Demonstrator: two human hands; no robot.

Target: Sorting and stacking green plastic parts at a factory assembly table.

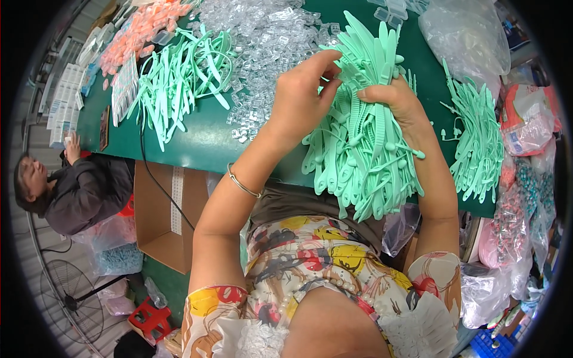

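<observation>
My right hand (396, 102) is closed round a thick bunch of mint-green notched plastic straps (371, 122), its thumb pressed across the front. The upper ends fan out above the fist, while the long lower ends hang over the table's near edge. At the bunch's left side, my left hand (303, 92) has its fingers curled together in a pinch by the strap tips; what lies between them is hidden. Loose mint-green straps (182, 74) are heaped to the left on the table, and another pile of straps (476, 134) lies to the right.
Clear plastic pieces (265, 45) cover the middle of the green table (197, 138), with orange pieces (140, 30) at the far left. A clear bag (468, 36) lies far right. Below the table stands an open carton (158, 209). Another person (89, 191) sits left, near a fan (70, 301).
</observation>
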